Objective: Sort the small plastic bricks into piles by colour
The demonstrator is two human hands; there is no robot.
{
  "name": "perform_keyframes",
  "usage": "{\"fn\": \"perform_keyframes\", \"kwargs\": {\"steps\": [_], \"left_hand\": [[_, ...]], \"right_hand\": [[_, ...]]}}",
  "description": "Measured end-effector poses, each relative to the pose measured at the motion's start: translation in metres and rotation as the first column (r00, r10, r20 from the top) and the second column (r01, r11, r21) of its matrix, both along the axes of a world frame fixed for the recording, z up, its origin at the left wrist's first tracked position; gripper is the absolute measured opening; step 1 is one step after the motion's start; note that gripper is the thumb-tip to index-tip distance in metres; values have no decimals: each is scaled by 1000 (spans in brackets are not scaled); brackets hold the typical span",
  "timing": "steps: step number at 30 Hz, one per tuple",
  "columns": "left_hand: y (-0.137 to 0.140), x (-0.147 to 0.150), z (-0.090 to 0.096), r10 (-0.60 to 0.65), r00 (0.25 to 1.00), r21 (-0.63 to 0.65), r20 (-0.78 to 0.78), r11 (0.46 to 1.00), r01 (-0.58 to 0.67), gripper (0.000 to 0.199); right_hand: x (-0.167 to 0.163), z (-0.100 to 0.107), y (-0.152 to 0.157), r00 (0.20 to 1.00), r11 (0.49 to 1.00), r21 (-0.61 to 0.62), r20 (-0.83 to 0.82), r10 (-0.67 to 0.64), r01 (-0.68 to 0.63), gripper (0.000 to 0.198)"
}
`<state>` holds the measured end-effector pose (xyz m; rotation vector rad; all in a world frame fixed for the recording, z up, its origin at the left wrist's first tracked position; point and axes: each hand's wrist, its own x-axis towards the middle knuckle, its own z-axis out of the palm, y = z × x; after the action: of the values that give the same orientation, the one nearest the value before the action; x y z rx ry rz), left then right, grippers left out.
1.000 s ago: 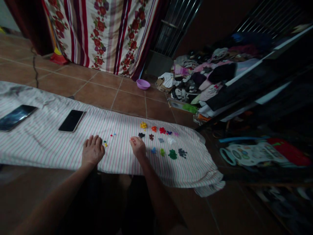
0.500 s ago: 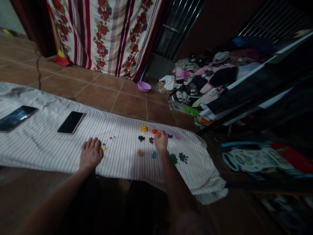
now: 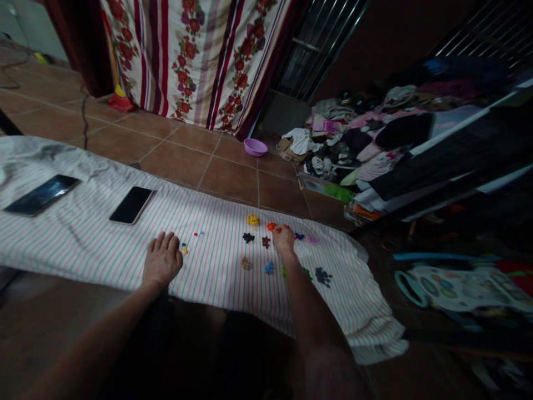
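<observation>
My left hand (image 3: 163, 258) lies flat on the striped cloth (image 3: 216, 266), fingers stretched out, beside small yellow (image 3: 185, 251) and green pieces. A tiny red piece (image 3: 195, 234) and a blue one lie just beyond. At the orange pile (image 3: 271, 226), my right hand (image 3: 284, 239) has its fingertips pressed together and touching or nearly touching it; whatever they hold is too small to make out. Around it sit piles of yellow (image 3: 252, 219), black (image 3: 249, 238), brown (image 3: 266, 242), tan (image 3: 246, 263), blue (image 3: 268, 268) and dark grey pieces (image 3: 323, 276). My right forearm partly hides the green ones.
Two dark-screened devices, a phone (image 3: 131, 205) and a larger one (image 3: 41, 195), lie on the cloth at left. Beyond it, a purple basin (image 3: 255, 147) stands on the tiled floor. A heap of clothes (image 3: 353, 130) and a floral curtain (image 3: 187, 61) are farther back.
The whole view has shifted, so things appear a little farther right. My right hand stays at the orange pile, and a lime-green piece now shows beside my forearm. My left hand stays flat.
</observation>
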<state>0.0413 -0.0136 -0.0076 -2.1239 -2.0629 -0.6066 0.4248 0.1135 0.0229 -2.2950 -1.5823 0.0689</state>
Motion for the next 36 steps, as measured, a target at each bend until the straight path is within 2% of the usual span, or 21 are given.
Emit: {"fn": "perform_keyframes", "kwargs": {"steps": [5,11,15,19,27,32,36], "left_hand": [[0,1,3,11,999,-30,31,1000,-10,39],[-1,1,4,15,999,-49,31,999,-14,41],[-1,2,4,15,999,-48,45,999,-13,40],[-1,1,3,13,999,-30,43,999,-12,38],[0,1,2,3,999,-14,47,1000,-2,39],[-1,1,4,-1,998,-12,62,1000,2,38],[-2,2,6,-4,996,-30,86,1000,6,38]], "right_hand": [[-6,3,-2,998,999,-38,57,17,-15,26],[-7,9,-7,999,999,-46,47,20,-17,30],[-12,14,-9,998,999,16,53,34,-35,29],[-28,16,-9,993,989,95,45,109,-113,29],[-95,17,-16,923,919,153,-80,377,-363,27],[-154,9,-38,819,842,199,-207,536,-501,21],[-200,-2,-62,721,793,173,-337,606,-585,11]]}}
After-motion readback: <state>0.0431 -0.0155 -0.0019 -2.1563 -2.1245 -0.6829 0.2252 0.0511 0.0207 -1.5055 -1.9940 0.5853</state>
